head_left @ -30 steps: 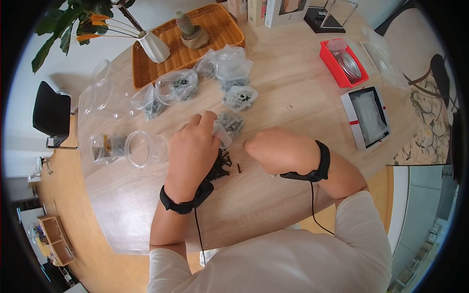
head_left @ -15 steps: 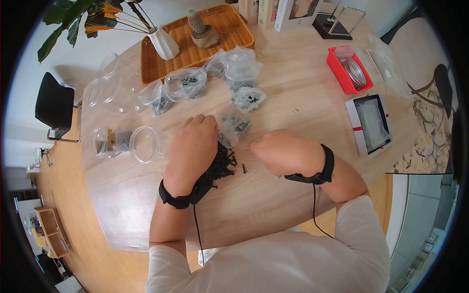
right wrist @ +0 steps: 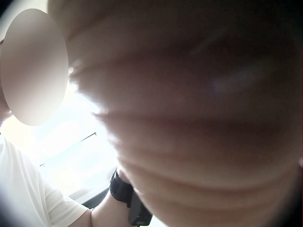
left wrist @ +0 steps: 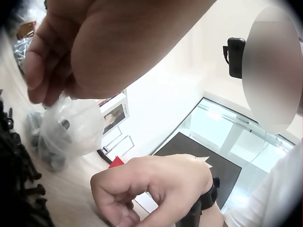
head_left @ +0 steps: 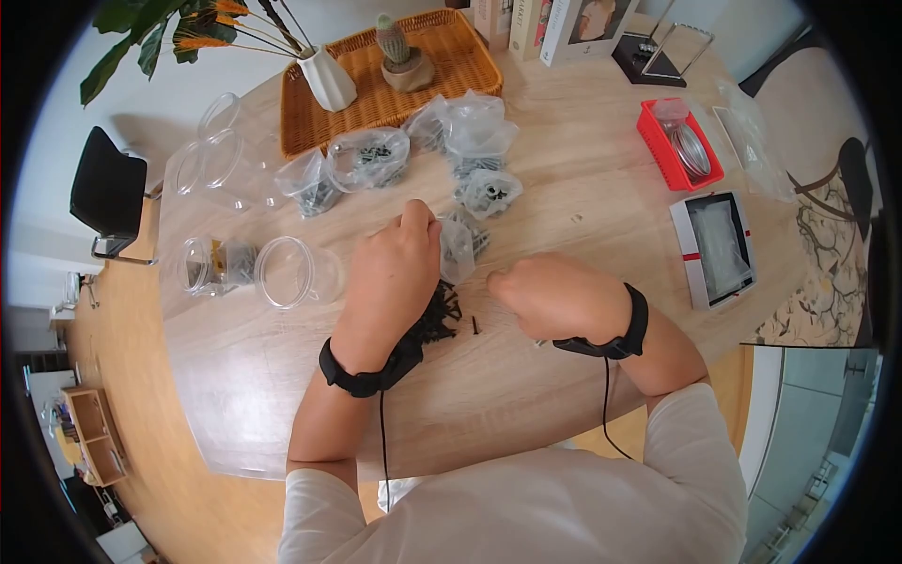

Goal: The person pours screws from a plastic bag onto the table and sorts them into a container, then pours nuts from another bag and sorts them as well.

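Observation:
My left hand [head_left: 395,273] bends over a pile of black screws [head_left: 442,315]. Its fingertips pinch the edge of a clear plastic bag [left wrist: 71,125], which has grey hardware inside; in the head view this bag stands just beyond the pile. My right hand [head_left: 568,299] hovers low over the table to the right, its back turned up. In the left wrist view its fingers [left wrist: 113,208] curl in toward the thumb; whether something small sits between them, I cannot tell. A single black screw [head_left: 475,326] lies between the two hands.
Several open plastic bags of hardware [head_left: 371,158] stand before a wicker tray [head_left: 446,56]. Clear jars [head_left: 296,273] are at the left. A red basket [head_left: 678,146] and a white box [head_left: 716,246] occupy the right side. Cables hang from both wrist straps.
The head view has shifted, moving the whole scene slightly. My left hand has turned a little, with its knuckles higher beside the bag. My right hand keeps nearly the same curled pose.

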Demonstrator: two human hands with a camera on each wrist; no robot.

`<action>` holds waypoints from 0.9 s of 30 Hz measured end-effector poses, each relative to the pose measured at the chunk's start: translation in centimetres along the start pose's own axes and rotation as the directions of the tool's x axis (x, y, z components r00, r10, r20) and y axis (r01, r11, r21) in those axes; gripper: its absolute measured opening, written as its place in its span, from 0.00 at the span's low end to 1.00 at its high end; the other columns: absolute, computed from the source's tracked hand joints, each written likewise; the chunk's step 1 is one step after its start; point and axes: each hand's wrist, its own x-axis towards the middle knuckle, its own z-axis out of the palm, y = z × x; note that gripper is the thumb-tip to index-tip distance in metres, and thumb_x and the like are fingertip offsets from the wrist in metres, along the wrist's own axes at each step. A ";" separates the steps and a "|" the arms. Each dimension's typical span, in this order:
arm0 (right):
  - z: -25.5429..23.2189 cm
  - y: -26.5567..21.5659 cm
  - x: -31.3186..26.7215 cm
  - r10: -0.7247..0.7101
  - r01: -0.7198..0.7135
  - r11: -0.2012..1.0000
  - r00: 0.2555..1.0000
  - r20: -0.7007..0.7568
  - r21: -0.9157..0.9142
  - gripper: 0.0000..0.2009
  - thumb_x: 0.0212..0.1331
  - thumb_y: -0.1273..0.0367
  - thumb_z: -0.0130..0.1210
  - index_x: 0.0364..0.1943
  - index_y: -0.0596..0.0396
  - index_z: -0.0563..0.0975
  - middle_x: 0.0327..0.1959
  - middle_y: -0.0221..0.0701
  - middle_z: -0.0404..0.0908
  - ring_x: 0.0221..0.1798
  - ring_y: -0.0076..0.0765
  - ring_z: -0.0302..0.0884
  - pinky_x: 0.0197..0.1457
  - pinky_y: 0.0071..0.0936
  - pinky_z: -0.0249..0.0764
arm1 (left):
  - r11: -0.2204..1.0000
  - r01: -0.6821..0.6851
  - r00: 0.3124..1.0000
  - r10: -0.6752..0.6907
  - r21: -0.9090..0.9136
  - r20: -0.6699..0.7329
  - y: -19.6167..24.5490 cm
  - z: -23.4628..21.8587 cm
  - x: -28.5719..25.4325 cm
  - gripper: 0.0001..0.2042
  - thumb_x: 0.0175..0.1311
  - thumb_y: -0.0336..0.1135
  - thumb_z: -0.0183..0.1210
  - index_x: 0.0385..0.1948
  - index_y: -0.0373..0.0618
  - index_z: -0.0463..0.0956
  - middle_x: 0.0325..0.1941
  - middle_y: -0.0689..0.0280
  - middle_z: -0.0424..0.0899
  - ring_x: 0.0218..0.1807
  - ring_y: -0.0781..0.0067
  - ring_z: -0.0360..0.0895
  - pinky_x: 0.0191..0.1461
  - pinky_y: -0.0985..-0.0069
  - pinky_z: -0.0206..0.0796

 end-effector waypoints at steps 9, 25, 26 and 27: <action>0.0 -0.1 0.0 0.007 -0.007 1.000 1.000 -0.022 0.011 0.08 0.51 0.77 0.62 0.36 0.63 0.80 0.30 0.52 0.86 0.40 0.65 0.87 0.43 0.56 0.82 | 0.986 0.026 0.991 -0.003 -0.164 0.136 0.4 -1.0 -0.3 0.12 0.73 0.26 0.62 0.53 0.39 0.71 0.30 0.50 0.87 0.35 0.41 0.86 0.39 0.52 0.74; -0.6 -0.3 0.2 0.025 -0.020 0.998 0.997 0.074 -0.063 0.05 0.51 0.76 0.61 0.33 0.62 0.83 0.32 0.51 0.87 0.40 0.63 0.87 0.43 0.55 0.82 | 0.973 0.077 0.972 -0.025 -0.216 0.234 0.2 -2.4 -0.1 0.13 0.67 0.30 0.67 0.50 0.40 0.77 0.28 0.57 0.87 0.32 0.52 0.87 0.38 0.60 0.76; -0.8 -0.4 0.1 0.026 -0.018 0.996 0.996 0.088 -0.085 0.06 0.53 0.75 0.61 0.34 0.60 0.83 0.32 0.49 0.87 0.39 0.62 0.87 0.43 0.54 0.82 | 0.971 0.069 0.973 -0.014 -0.229 0.231 0.1 -2.4 0.0 0.12 0.66 0.30 0.67 0.48 0.39 0.78 0.28 0.57 0.87 0.32 0.52 0.87 0.38 0.60 0.76; -1.1 -0.4 -0.2 0.024 -0.016 0.996 0.995 0.094 -0.088 0.06 0.53 0.75 0.61 0.34 0.60 0.83 0.32 0.49 0.87 0.39 0.62 0.87 0.43 0.54 0.82 | 0.970 0.073 0.974 -0.019 -0.232 0.228 0.0 -2.5 0.0 0.12 0.66 0.30 0.67 0.48 0.39 0.78 0.28 0.57 0.87 0.32 0.52 0.87 0.38 0.60 0.76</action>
